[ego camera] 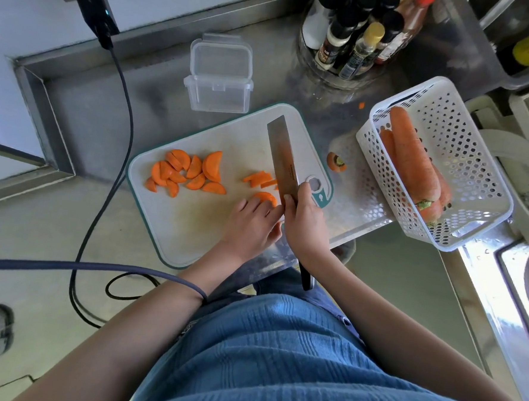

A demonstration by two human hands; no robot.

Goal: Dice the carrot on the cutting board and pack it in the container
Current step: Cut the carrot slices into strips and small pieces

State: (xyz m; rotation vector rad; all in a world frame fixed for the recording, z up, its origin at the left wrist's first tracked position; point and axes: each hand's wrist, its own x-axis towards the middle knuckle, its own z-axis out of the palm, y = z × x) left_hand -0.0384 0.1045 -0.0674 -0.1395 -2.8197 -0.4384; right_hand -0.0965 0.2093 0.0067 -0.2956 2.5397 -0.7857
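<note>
A white cutting board (pixel 194 214) with a teal rim lies on the steel counter. A heap of half-round carrot slices (pixel 186 172) sits at its left. A few carrot strips (pixel 260 179) lie just left of the knife blade (pixel 282 161). My right hand (pixel 305 224) grips the knife at the base of the blade, blade pointing away from me. My left hand (pixel 252 224) holds down a stack of carrot slices (pixel 265 198) beside the blade. The clear plastic container (pixel 218 96) stands open behind the board, lid raised.
A white perforated basket (pixel 463 169) with whole carrots (pixel 411 156) sits tilted at the right. A cut carrot top (pixel 336 162) lies beside the board. A round rack of bottles (pixel 353 41) stands at the back. Dark cables (pixel 117 148) run across the counter at left.
</note>
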